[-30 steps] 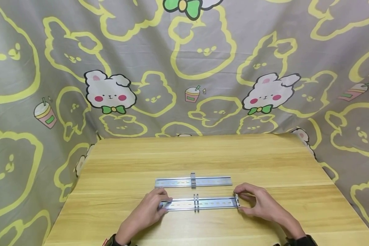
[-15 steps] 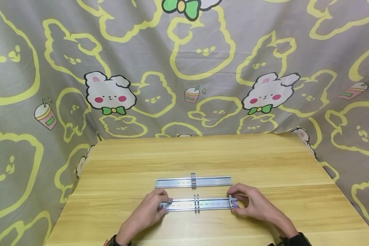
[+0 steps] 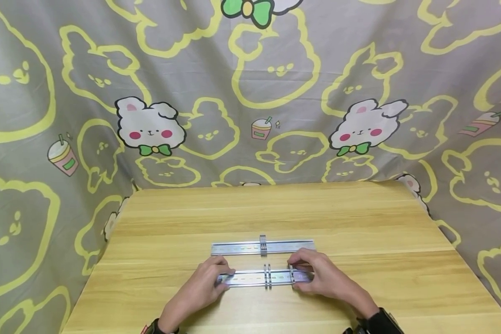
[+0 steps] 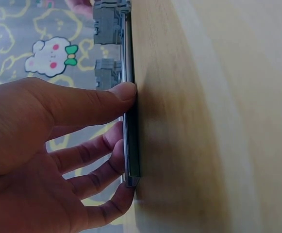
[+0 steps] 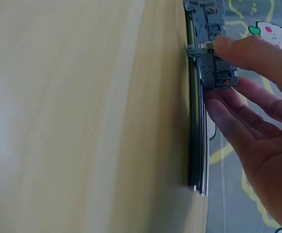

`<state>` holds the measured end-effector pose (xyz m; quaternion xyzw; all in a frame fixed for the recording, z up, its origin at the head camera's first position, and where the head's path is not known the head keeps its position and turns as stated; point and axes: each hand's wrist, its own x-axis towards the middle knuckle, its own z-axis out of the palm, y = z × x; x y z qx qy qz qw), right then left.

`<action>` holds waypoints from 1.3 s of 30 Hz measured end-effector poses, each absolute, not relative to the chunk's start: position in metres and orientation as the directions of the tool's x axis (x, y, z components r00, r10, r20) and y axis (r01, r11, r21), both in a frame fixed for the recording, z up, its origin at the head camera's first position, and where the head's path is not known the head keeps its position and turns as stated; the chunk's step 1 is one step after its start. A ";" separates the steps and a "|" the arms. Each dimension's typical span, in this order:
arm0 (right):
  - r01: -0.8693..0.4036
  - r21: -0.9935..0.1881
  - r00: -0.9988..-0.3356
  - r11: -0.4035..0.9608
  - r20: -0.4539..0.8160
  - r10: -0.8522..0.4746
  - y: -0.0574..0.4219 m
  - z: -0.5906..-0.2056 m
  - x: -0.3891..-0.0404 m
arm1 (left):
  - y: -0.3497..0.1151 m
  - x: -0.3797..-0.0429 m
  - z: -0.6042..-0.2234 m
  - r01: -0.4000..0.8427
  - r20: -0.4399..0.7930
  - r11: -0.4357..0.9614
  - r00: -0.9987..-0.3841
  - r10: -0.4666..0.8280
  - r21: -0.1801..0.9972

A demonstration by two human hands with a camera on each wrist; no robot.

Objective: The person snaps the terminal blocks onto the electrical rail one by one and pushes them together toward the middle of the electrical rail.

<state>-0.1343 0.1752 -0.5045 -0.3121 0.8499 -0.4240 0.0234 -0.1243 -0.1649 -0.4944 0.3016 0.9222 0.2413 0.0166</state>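
Note:
A slotted metal DIN rail lies on the table in front of me. Its left end is pinched by my left hand, thumb on the near edge in the left wrist view. Two slim grey terminal blocks sit close together near the rail's middle. To their right, my right hand grips another grey terminal block by its ends, with the block seated across the rail. In the head view the fingers partly cover the rail's right end.
Behind, a second DIN rail lies parallel, bearing a tight group of terminal blocks at its middle. The wooden table meets a patterned curtain at the back and sides.
My right hand has moved left along the near rail, bringing its terminal block from the right end towards the two middle blocks. The left hand stays at the left end.

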 end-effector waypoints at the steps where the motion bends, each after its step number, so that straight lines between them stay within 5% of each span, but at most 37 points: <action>1: -0.512 -0.732 -0.804 0.450 0.224 -0.551 0.173 -0.504 -0.135 | -0.165 -0.125 -0.494 0.549 0.117 0.701 -0.817 0.564 0.455; 39: -0.504 -0.740 -0.791 0.445 0.187 -0.583 0.122 -0.503 -0.140 | -0.165 -0.124 -0.494 0.558 0.128 0.696 -0.813 0.569 0.453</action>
